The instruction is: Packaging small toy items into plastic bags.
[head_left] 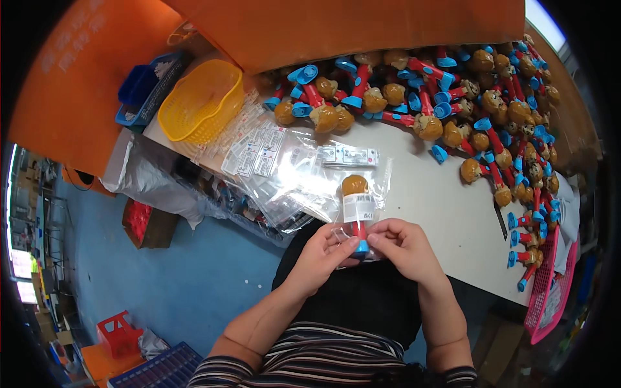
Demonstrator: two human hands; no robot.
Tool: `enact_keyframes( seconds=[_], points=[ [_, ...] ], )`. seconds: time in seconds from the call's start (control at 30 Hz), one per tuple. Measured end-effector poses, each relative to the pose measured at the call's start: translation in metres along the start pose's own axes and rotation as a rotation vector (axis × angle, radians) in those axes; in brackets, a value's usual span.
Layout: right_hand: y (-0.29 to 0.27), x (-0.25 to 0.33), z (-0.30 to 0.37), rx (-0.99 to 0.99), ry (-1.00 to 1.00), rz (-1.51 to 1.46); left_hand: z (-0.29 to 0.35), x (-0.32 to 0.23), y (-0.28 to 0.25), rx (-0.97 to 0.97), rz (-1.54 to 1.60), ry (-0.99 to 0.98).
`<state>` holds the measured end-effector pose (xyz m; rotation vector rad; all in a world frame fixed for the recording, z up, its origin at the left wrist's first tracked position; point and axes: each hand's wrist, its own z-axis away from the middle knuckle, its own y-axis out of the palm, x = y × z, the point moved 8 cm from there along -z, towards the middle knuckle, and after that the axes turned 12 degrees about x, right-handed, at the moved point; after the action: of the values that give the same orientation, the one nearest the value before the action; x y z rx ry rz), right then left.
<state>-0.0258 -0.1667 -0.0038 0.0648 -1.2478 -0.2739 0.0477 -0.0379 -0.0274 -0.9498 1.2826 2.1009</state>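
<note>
A toy with a round, glossy brown head [354, 185], a red shaft and a blue base lies inside a clear plastic bag [383, 187], at the table's near edge. Across its middle is a white printed label [358, 208]. My left hand [319, 257] pinches the bag by the blue base, thumb on top. From the other side my right hand [406, 251] grips it with thumb and fingers near the red shaft. Just beyond the bag, a folded printed leaflet [349, 156] rests on more clear bags [294, 161].
Many similar toys [427, 127] are heaped along the table's back and right. At the left stand a yellow basket [173, 119] and blue bins [137, 84]; a pink basket [538, 310] hangs by the right edge. An orange panel [362, 29] rises behind.
</note>
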Motion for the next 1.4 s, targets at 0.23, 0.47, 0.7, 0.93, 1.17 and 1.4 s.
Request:
enact_keyframes(
  seconds=[0.23,0.47,0.7,0.93,1.17,1.4],
  points=[
    [0.014,0.013,0.011,0.083,-0.089,-0.076,0.015,-0.049,-0.008,-0.053,-0.114,0.185],
    [-0.066,-0.009,0.038,-0.278,-0.185,-0.066,0.055,-0.252,-0.099,-0.421,-0.394,0.745],
    [-0.059,-0.003,0.034,-0.254,-0.275,-0.056,0.034,-0.318,-0.241,-0.917,-0.806,0.605],
    [-0.057,-0.003,0.036,-0.357,-0.22,0.113,-0.037,-0.126,0.023,-0.382,-1.443,0.529],
    [-0.057,-0.006,0.038,-0.364,-0.23,0.043,-0.069,-0.071,0.008,-0.405,-1.406,0.51],
    [-0.053,0.019,0.017,-0.517,-0.211,-0.092,-0.039,-0.088,0.028,-0.216,-1.145,0.642]
  ],
)
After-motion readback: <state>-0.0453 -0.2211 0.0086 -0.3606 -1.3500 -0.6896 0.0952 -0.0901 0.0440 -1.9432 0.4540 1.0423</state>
